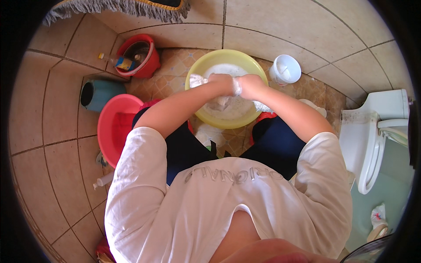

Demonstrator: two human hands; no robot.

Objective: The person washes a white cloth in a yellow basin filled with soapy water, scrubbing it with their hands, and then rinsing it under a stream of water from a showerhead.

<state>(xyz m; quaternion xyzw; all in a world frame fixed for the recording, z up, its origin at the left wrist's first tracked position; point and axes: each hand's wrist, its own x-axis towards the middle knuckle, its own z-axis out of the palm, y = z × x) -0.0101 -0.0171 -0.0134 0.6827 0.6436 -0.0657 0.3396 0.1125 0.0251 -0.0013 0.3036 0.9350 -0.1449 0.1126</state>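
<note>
Over a yellow plastic basin [230, 124] of sudsy water, my left hand [221, 84] and my right hand [250, 86] are close together, both closed on a wet, white cloth [236, 86]. Foam clings to the short stretch of cloth between the fists. One end of it sticks out beyond my left hand, and another part hangs under my right wrist. Foamy water [227, 69] fills the lower part of the basin, and some pale fabric seems to lie in it below my hands.
A red bucket [154, 62] with a plastic bottle [124, 63], a blue-green container [107, 93] and a red basin [107, 131] stand at the left. A small white bucket [285, 70] is right of the yellow basin. A white toilet [361, 138] stands at far right; tiled walls enclose the floor.
</note>
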